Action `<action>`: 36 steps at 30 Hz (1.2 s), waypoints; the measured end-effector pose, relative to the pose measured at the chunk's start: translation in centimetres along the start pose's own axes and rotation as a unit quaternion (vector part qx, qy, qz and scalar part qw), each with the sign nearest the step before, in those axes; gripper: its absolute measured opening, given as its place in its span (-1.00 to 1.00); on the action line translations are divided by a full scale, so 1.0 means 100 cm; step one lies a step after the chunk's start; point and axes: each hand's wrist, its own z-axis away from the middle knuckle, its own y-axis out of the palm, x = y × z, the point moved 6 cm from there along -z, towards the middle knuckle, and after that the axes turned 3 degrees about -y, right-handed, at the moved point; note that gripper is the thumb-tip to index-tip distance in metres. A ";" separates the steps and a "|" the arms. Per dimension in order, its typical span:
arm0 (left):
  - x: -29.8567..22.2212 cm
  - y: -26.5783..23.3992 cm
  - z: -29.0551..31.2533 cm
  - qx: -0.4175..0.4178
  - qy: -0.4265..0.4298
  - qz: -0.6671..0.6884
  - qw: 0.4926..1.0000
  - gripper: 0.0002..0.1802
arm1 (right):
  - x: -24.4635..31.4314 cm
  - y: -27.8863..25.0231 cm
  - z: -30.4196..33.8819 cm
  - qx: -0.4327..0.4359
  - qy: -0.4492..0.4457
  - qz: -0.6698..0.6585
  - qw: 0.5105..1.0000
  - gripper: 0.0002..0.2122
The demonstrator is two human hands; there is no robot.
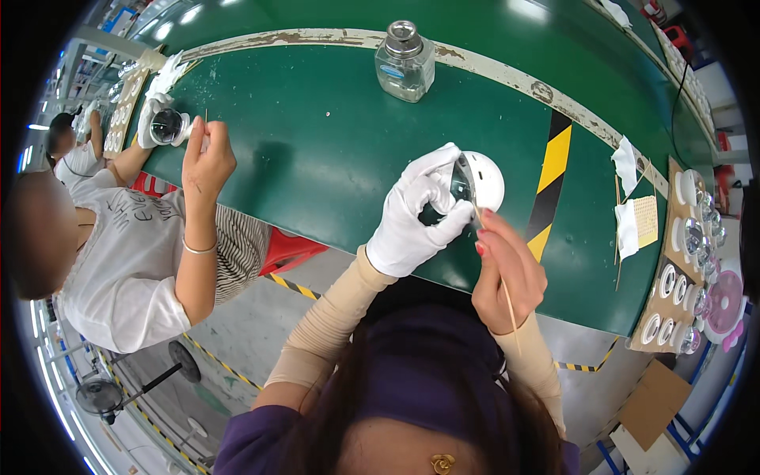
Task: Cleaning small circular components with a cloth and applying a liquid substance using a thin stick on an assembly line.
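Observation:
My left hand (419, 210), in a white glove, is closed around a white round dome housing (488, 179). Its glossy see-through dome (461, 187) faces my gloved fingers, which cover part of it. Bare but for a beige sleeve at the wrist, my right hand (511, 273) pinches a thin wooden stick (509, 305). The stick's upper end reaches the rim of the dome, beside my left fingertips; whether it touches cannot be made out. Both hands are over the front part of the green table (332, 174).
A clear bottle with a metal top (404, 63) stands at the back. Right of my hands runs yellow-black tape (552, 178); beyond lie white cloths (626, 229), a yellow pad (646, 219) and a cardboard tray (661, 297) of domes. A co-worker (131, 253) handles another dome (168, 127) at left.

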 end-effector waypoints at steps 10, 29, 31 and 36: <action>0.004 0.002 0.000 0.000 0.005 0.016 1.000 -0.65 | 0.004 -0.001 -0.001 -0.003 0.024 0.021 0.999 -0.88; 0.018 0.015 0.005 -0.030 0.005 0.055 0.998 -0.40 | -0.026 0.011 -0.022 0.055 0.017 -0.044 0.997 -0.94; 0.008 0.013 0.003 -0.033 0.016 0.026 0.999 -0.40 | -0.030 0.008 -0.009 0.050 0.047 -0.088 0.994 -0.91; 0.002 0.013 0.006 -0.022 0.011 0.009 1.000 -0.38 | -0.022 0.004 -0.014 0.050 0.007 -0.021 0.998 -0.90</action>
